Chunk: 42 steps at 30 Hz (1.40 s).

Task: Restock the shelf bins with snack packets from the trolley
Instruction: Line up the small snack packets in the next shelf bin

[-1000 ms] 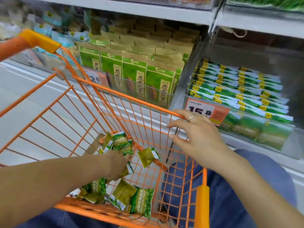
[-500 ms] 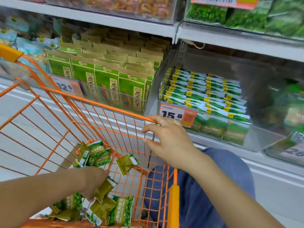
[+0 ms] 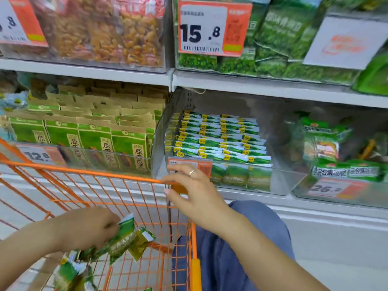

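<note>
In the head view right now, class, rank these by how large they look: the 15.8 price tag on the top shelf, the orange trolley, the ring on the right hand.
1. Orange trolley, spanning the lower left.
2. 15.8 price tag, though nearness to the camera may enlarge it.
3. Ring on the right hand, by far the smallest.

Operator: bare forearms, ring, blue denim legwear.
Left hand (image 3: 88, 229) and right hand (image 3: 195, 192) are sleeveless to frame edge. Ring (image 3: 191, 172), silver-toned band, on a right-hand finger. Blue denim trousers (image 3: 220, 259) occupy lower centre of frame.
</note>
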Each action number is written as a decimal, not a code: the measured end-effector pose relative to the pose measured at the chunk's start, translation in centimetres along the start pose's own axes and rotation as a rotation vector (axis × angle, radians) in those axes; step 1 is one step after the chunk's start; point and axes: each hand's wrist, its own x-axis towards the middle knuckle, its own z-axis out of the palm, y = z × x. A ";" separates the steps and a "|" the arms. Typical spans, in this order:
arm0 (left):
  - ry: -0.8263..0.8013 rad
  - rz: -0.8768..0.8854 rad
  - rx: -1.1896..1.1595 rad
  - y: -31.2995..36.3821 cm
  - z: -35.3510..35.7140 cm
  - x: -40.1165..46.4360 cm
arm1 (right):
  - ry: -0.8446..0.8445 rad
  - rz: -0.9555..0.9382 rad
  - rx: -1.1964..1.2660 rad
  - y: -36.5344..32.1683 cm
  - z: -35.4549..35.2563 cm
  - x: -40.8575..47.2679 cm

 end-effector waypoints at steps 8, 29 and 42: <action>0.638 0.399 -0.531 2.9 -7.2 0.3 | 0.146 0.179 0.540 -1.0 -4.4 0.5; 0.719 0.416 -0.834 16.2 -11.9 10.9 | 0.549 0.520 0.108 9.6 -18.5 -4.3; 0.905 0.140 -0.683 24.2 -20.1 29.7 | 0.547 0.498 -0.224 18.1 -19.8 -3.0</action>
